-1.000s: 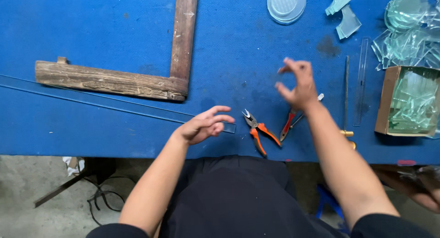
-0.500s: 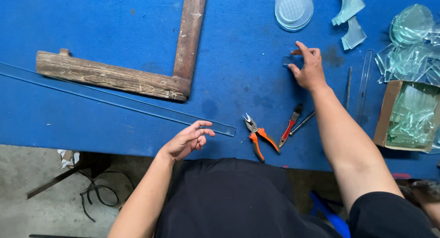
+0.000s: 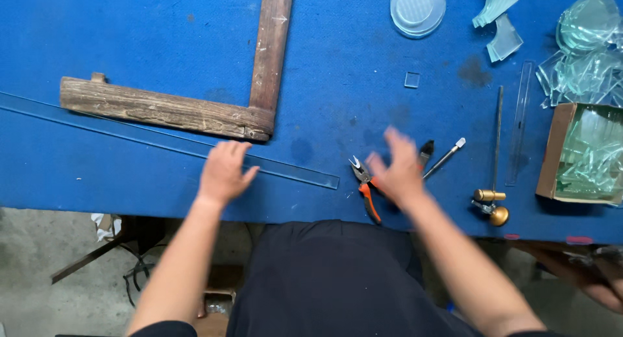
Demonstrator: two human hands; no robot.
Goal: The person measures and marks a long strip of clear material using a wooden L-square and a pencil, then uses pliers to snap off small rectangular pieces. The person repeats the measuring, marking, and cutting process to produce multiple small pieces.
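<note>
Blue counter (image 3: 130, 32): my left hand (image 3: 224, 171), open, presses the glass strip (image 3: 162, 141); right hand (image 3: 396, 171), blurred, grip unclear, could hit the pliers (image 3: 365, 188) and shove glass off.

Left hand (image 3: 224, 171) lies flat, palm down; right hand (image 3: 397, 171) blurred, fingers spread.

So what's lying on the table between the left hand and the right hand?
In the head view, the near end of the long glass strip and the orange-handled pliers lie between the left hand and the blurred right hand; otherwise bare blue table.
</note>
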